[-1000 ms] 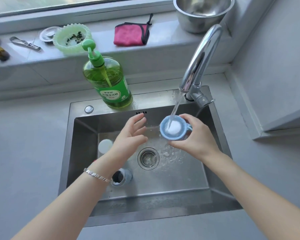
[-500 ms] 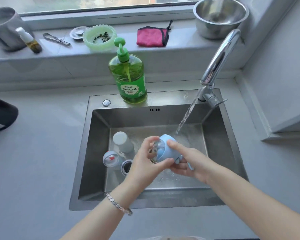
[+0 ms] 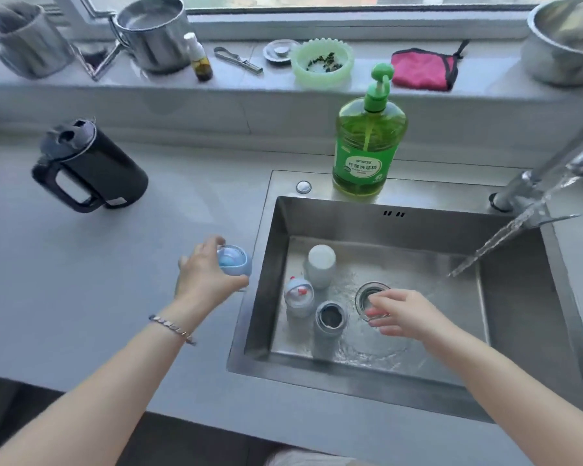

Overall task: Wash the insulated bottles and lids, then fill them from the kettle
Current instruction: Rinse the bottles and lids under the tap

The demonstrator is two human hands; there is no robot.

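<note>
left hand (image 3: pixel 204 280) grips the blue lid (image 3: pixel 233 262), now swung left, clear of the water stream (image 3: pixel 505 237); right hand (image 3: pixel 401 314) has let go, fingers loose, beside the open bottle (image 3: pixel 330 319). lid likely rinsed; bottles next.

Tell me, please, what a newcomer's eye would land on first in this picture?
The bright green plastic dish-soap bottle stands on the back rim of the steel sink, with tap water streaming into the basin at right. The left hand holds a pale blue round lid over the grey counter, and a black handled kettle sits further left.
</note>
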